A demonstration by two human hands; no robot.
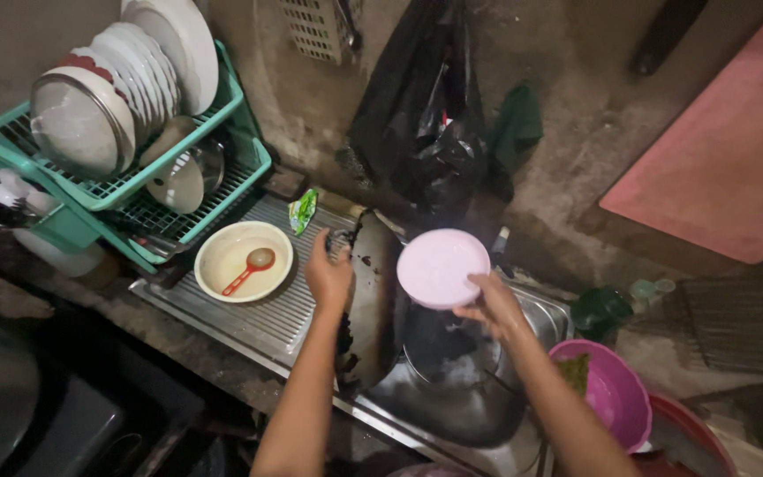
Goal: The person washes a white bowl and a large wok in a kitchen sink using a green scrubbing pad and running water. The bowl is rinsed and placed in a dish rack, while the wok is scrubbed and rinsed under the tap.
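Observation:
My right hand (494, 306) holds a round pale pink plate (441, 267) by its near edge, above the steel sink (540, 309). My left hand (329, 275) grips the top rim of a blackened wok (371, 300) that stands on its edge between the drainboard and the sink basin. A pot (443, 353) sits in the basin below the plate.
A cream bowl (242, 261) with a red spoon (249, 269) rests on the ribbed drainboard (267, 318). A teal dish rack (125, 190) holds white plates and lids at left. A black plastic bag (426, 115) hangs on the wall. A pink basin (615, 393) sits at right.

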